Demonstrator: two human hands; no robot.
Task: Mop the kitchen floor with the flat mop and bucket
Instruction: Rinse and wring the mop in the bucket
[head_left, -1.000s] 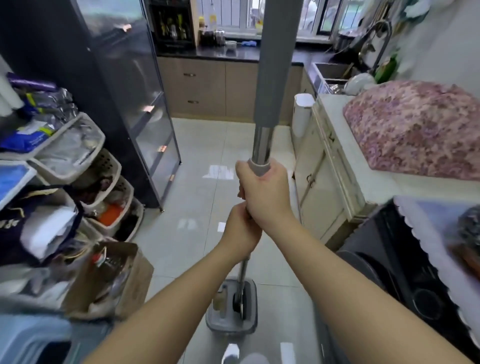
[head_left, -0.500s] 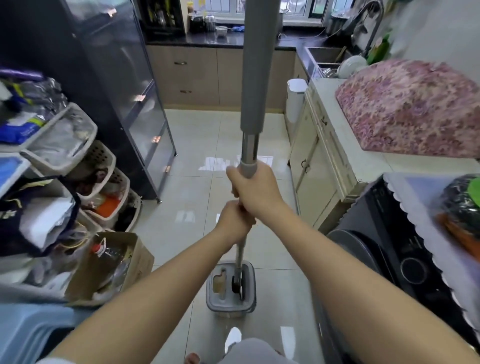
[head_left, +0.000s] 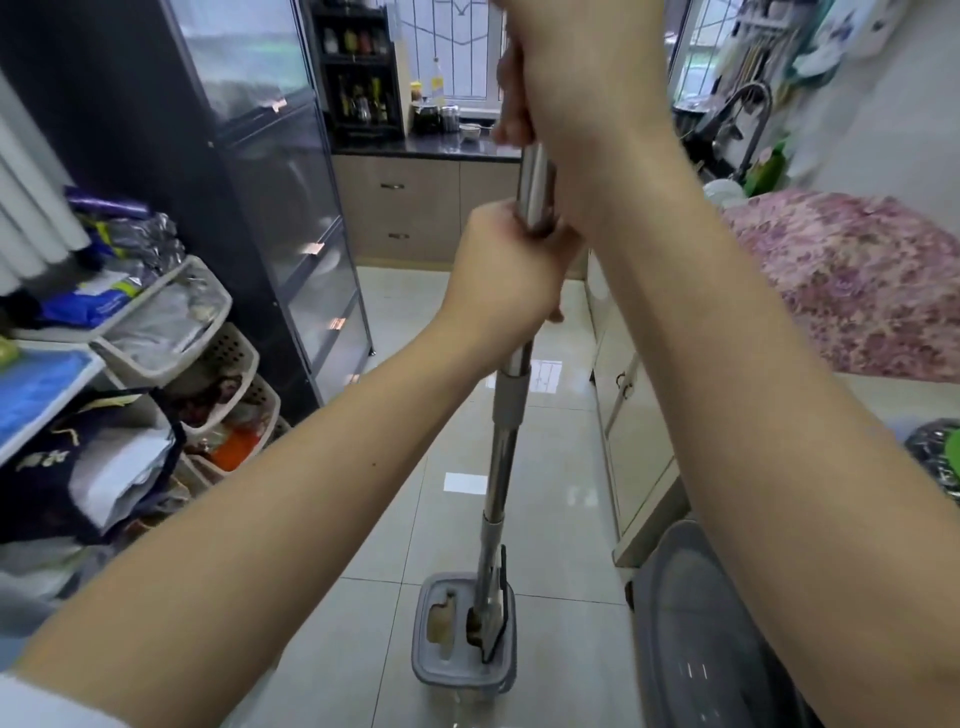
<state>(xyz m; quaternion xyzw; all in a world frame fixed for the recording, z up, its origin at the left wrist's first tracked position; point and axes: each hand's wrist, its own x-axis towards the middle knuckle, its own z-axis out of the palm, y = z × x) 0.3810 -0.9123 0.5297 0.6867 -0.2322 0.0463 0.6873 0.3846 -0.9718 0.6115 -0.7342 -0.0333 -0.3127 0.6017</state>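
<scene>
Both hands, left hand (head_left: 501, 275) below right hand (head_left: 566, 104), grip closed around the flat mop (head_left: 506, 415) at frame centre, its head inside the bucket (head_left: 462, 670) at lower centre; the stiff, smooth pole probably handles light.

the mop pole (head_left: 503, 457) vanishes behind the right hand (head_left: 566, 78), itself cut by the top edge. the mop's foot sits hidden inside the bucket (head_left: 464, 631); the right-hand wall is blurred.

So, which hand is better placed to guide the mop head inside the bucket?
Left. The left hand grips the steel mop handle lower, nearer the grey rectangular bucket; the right hand holds it higher.
</scene>
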